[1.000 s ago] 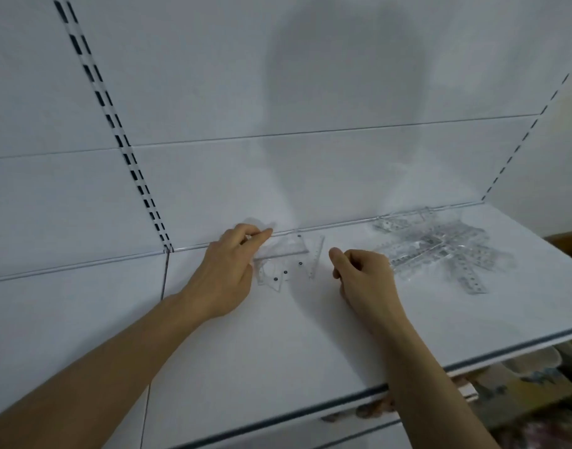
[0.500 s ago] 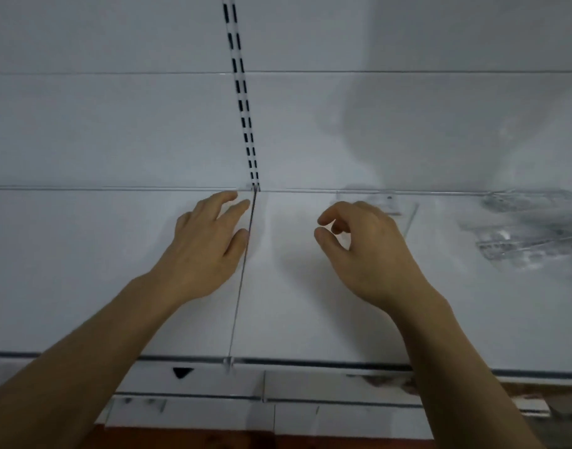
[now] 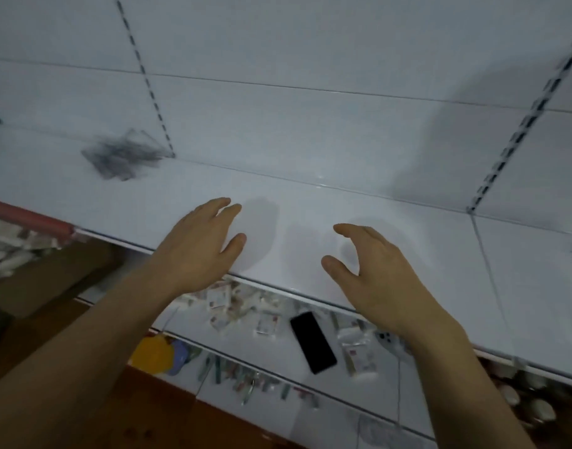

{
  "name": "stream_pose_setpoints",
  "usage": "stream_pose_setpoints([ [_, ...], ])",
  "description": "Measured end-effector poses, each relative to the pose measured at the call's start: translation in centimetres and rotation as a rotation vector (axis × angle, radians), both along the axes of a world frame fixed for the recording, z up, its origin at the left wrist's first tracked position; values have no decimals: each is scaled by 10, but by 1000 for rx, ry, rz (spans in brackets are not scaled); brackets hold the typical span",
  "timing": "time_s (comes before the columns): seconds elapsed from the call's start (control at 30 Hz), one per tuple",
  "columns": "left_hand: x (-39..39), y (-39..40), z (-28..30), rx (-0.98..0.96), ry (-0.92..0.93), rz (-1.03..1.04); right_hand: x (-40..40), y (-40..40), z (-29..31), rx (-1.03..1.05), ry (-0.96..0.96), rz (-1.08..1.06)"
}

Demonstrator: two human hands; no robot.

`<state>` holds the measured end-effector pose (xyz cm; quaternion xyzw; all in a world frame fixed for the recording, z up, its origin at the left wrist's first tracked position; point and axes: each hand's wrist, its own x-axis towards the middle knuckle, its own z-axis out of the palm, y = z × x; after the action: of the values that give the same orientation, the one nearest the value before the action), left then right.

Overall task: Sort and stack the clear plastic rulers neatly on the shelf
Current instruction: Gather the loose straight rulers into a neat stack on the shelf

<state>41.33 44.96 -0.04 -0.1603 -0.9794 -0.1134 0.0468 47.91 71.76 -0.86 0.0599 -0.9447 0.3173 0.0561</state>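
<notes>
My left hand (image 3: pixel 200 241) hovers flat and spread over the front of the smooth, glossy white metal shelf (image 3: pixel 310 218), fingers straight and holding nothing; my right hand (image 3: pixel 375 270) hangs beside it, fingers loosely curved, thumb apart, also holding nothing. Between them the shelf shows only soft shadows. Up and to the left of my left hand, near the back panel, lies a blurred heap of thin clear plastic rulers (image 3: pixel 124 155) with dark markings, fanned at crossed angles; I cannot make out single pieces. I judge the step is a reach for that heap: best to slide the slick, flat pieces together by their edges, square them, then lift. Below my right hand, on the lower shelf, a black phone (image 3: pixel 313 342) rests among small packets (image 3: pixel 239 306).
</notes>
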Motion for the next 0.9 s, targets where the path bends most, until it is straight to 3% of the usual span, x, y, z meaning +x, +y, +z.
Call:
stream_pose_setpoints([
  [0.27,16,-192,11,3,46,173,-38,-194,10,52,-39,245],
  [0.6,-16,-362,-5,69,31,343,-117,-398,12,113,-57,493],
  [0.77,-46,-439,-5,65,81,398,-170,-479,6,168,-53,527],
  [0.9,-80,-499,3,61,14,416,-218,-538,9,162,-62,499],
])
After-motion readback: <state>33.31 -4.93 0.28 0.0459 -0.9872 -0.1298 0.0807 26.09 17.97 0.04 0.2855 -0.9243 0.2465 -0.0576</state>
